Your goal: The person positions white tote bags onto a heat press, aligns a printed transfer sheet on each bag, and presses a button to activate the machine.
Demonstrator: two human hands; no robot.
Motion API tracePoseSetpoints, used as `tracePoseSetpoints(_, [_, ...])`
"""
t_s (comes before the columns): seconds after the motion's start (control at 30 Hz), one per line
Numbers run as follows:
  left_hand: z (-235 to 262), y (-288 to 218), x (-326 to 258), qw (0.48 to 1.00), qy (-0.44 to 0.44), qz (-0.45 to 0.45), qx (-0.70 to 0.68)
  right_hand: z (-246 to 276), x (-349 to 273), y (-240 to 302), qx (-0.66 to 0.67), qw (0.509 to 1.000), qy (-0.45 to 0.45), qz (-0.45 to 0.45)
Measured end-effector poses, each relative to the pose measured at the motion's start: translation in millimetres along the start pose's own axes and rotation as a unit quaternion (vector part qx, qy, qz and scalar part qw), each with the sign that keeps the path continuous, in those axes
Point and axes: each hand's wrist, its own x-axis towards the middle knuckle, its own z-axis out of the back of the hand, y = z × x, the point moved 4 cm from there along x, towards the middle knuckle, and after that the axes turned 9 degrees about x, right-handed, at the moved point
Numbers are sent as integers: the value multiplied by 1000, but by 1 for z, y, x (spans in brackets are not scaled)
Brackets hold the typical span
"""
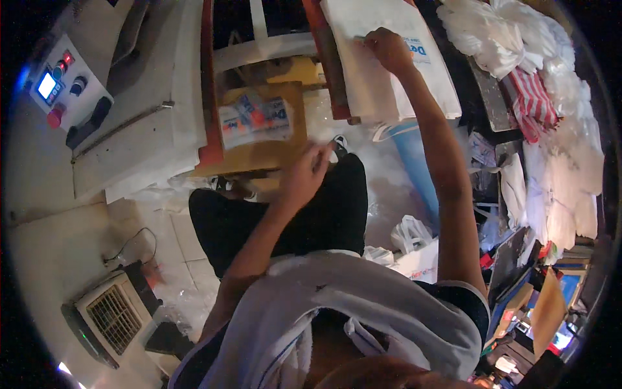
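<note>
Heat-press machine (142, 110) fills upper left: pale body, control panel (65, 84) with lit blue screen and coloured knobs. Orange-framed platen (259, 146) beside it carries a printed piece (256, 120), blurred, lying flat near its middle. Stack of white printed bags (389, 71) sits on the surface to the right of the frame, well apart from the printed piece. Heap of white bags (557, 97) at far right.

Right hand (389, 48) is curled closed, pinching the top bag at its upper edge. Left hand (304, 175) hovers at the platen's near edge, fingers loosely bent, holding nothing visible; contact with the platen can't be told.

Risks, as judgement: a one-corner pinch could drag several bags off the stack; left hand sits near a possibly hot platen; cluttered floor could snag feet.
</note>
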Motion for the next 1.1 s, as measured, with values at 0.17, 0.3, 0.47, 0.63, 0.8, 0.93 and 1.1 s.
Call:
tracePoseSetpoints(0.17, [-12, -35, 168, 967, -169, -168, 89, -9, 19, -10, -16, 999, 27, 16])
tracePoseSetpoints(0.3, [-32, -25, 225, 933, -118, -200, 276, -15, 32, -4, -62, 995, 21, 81])
tracePoseSetpoints(0.47, [-45, -34, 231, 906, -142, -200, 345, -27, 21, -28, -117, 992, 31, 22])
tracePoseSetpoints(0.63, [-45, -19, 247, 908, -92, -123, 389, -32, 38, -4, -33, 998, 33, 44])
tracePoseSetpoints(0.8, [-45, -33, 233, 920, -45, -132, 366, -33, 29, -22, -27, 997, 41, -59])
tracePoseSetpoints(0.93, [-52, -33, 229, 896, -88, -196, 390, -14, 24, -65, -76, 972, 86, -207])
tracePoseSetpoints(1.1, [-40, -18, 239, 880, -177, -179, 403, 1, 27, -18, -72, 975, 148, -150])
